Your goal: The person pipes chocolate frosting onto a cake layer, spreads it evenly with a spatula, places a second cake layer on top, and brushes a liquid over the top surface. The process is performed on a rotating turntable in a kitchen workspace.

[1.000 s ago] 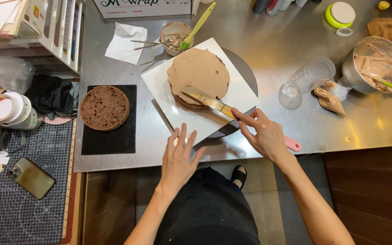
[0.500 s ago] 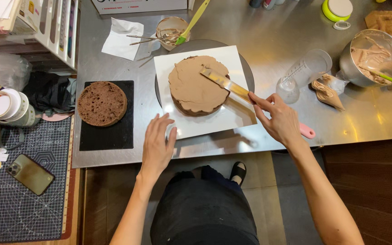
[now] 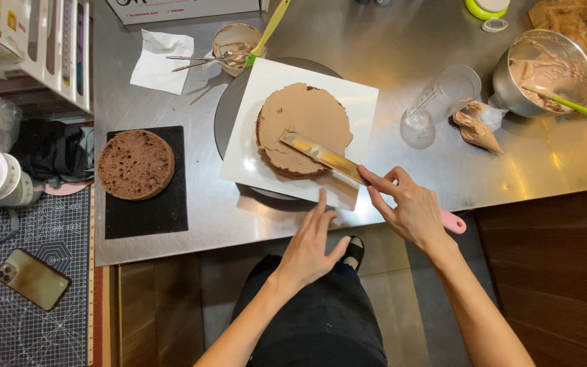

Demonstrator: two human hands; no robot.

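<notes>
Head view: spatula (image 3: pixel 321 155) blade (right hand (image 3: pixel 409 207) gripping) points up-left.

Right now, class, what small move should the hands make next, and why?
Probably turn the board a little with the left hand while the right hand keeps the spatula flat: the frosting looks uneven and the cake edge is bare.

Two cake layers — one frosted layer (image 3: pixel 305 127) beside the right-hand fingers (image 3: pixel 375 182), one bare layer (image 3: pixel 136 164) well left of them; one spatula (image 3: pixel 321 155); one metal bowl (image 3: pixel 543 72); one phone (image 3: pixel 33 278).
</notes>
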